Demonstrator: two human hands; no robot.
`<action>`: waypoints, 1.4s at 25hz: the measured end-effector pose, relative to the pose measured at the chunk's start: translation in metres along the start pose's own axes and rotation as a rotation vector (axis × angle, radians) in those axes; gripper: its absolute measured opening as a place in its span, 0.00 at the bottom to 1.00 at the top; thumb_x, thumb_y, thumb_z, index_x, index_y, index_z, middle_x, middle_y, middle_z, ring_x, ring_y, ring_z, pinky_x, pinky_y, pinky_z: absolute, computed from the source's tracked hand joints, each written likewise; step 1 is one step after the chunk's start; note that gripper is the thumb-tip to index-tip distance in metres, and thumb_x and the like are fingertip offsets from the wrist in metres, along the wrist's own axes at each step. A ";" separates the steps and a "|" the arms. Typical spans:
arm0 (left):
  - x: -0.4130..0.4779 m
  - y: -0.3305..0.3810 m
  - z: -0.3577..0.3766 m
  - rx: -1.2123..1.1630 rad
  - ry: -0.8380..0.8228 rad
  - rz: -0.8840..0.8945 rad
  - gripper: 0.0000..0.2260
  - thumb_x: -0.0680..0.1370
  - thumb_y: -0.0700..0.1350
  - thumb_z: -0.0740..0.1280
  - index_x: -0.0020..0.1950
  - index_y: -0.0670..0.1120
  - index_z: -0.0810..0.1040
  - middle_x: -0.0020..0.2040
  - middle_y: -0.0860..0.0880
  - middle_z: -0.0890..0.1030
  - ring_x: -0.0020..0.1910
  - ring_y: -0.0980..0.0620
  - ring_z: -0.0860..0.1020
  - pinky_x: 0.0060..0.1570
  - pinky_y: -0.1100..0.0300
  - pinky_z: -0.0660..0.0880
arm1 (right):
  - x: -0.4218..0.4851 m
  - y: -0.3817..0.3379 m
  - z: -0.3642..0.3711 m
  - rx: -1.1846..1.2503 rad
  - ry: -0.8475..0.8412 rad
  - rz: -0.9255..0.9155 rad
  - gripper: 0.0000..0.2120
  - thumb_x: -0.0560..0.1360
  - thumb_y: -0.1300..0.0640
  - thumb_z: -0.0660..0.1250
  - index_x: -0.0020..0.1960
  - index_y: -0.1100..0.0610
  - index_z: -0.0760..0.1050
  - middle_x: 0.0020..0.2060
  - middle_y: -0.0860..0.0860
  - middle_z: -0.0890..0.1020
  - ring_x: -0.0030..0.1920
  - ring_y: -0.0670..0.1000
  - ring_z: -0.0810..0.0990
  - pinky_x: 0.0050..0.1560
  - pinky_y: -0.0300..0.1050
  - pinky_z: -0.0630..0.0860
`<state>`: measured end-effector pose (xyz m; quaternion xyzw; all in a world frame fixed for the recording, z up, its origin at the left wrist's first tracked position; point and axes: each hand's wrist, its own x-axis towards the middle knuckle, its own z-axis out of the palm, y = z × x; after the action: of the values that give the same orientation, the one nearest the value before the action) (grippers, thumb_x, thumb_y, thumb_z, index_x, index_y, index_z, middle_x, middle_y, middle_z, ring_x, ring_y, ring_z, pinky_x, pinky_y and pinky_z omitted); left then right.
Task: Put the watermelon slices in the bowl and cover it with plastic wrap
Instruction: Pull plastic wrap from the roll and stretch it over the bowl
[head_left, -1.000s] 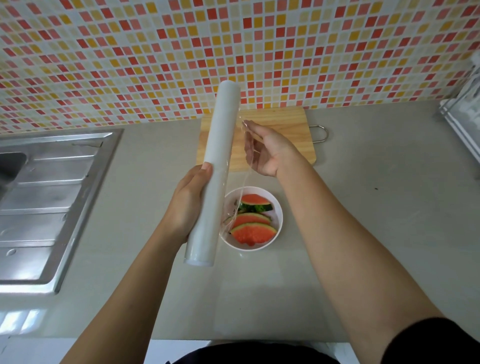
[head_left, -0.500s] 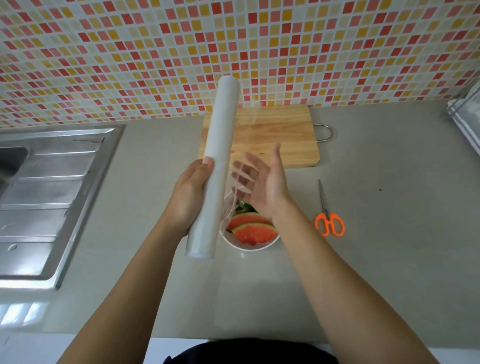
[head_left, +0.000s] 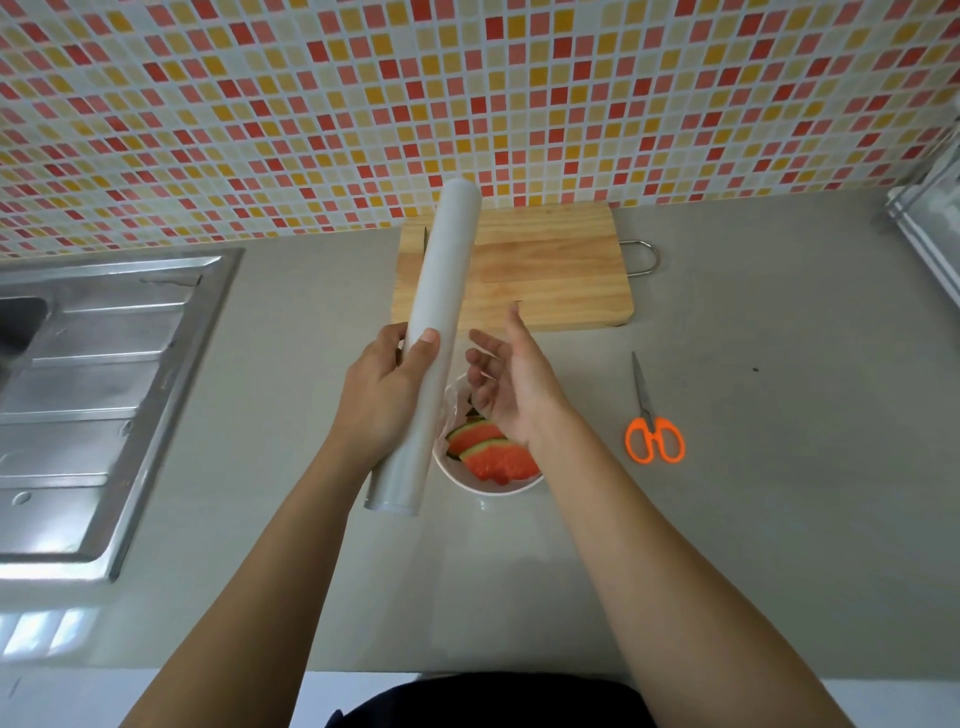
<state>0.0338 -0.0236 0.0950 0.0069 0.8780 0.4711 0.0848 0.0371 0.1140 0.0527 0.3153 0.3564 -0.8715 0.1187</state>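
My left hand (head_left: 382, 395) grips a long white roll of plastic wrap (head_left: 434, 322) held upright and tilted above the counter. My right hand (head_left: 511, 387) hovers just right of the roll with relaxed, spread fingers, holding nothing. A loose bit of clear film (head_left: 454, 402) hangs from the roll over the bowl's left edge. Below both hands a white bowl (head_left: 488, 486) sits on the grey counter with several watermelon slices (head_left: 493, 454) in it, partly hidden by my right wrist.
A wooden cutting board (head_left: 550, 270) with a metal handle lies behind the bowl by the tiled wall. Orange-handled scissors (head_left: 652, 423) lie to the right. A steel sink and drainboard (head_left: 98, 374) fill the left side. A rack edge (head_left: 930, 223) shows at far right.
My right hand let go of the film it pinched near the roll's upper part, then dropped lower beside the roll with fingers spread. The roll stayed in my left hand.
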 end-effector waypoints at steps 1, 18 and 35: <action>0.000 0.000 0.000 -0.003 -0.008 -0.004 0.14 0.79 0.58 0.59 0.60 0.52 0.74 0.46 0.57 0.77 0.43 0.60 0.76 0.38 0.62 0.69 | 0.001 0.002 0.000 -0.040 0.022 0.031 0.25 0.71 0.33 0.61 0.47 0.56 0.76 0.31 0.49 0.74 0.22 0.44 0.71 0.20 0.34 0.66; -0.005 -0.004 0.013 0.390 0.141 0.038 0.21 0.78 0.59 0.58 0.60 0.44 0.73 0.52 0.44 0.76 0.51 0.42 0.75 0.44 0.55 0.67 | 0.006 0.016 -0.011 -0.579 0.415 -0.510 0.11 0.80 0.46 0.50 0.43 0.47 0.66 0.32 0.44 0.73 0.31 0.46 0.72 0.39 0.45 0.68; -0.032 -0.003 0.062 0.026 -0.104 -0.176 0.15 0.75 0.60 0.63 0.46 0.49 0.69 0.39 0.54 0.77 0.37 0.56 0.77 0.32 0.59 0.70 | 0.009 0.024 -0.102 -0.659 0.575 -0.642 0.09 0.79 0.55 0.57 0.42 0.55 0.70 0.29 0.45 0.72 0.31 0.42 0.70 0.30 0.29 0.65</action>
<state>0.0755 0.0230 0.0632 -0.0444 0.8757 0.4493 0.1713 0.0881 0.1678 -0.0218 0.3622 0.7074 -0.5846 -0.1632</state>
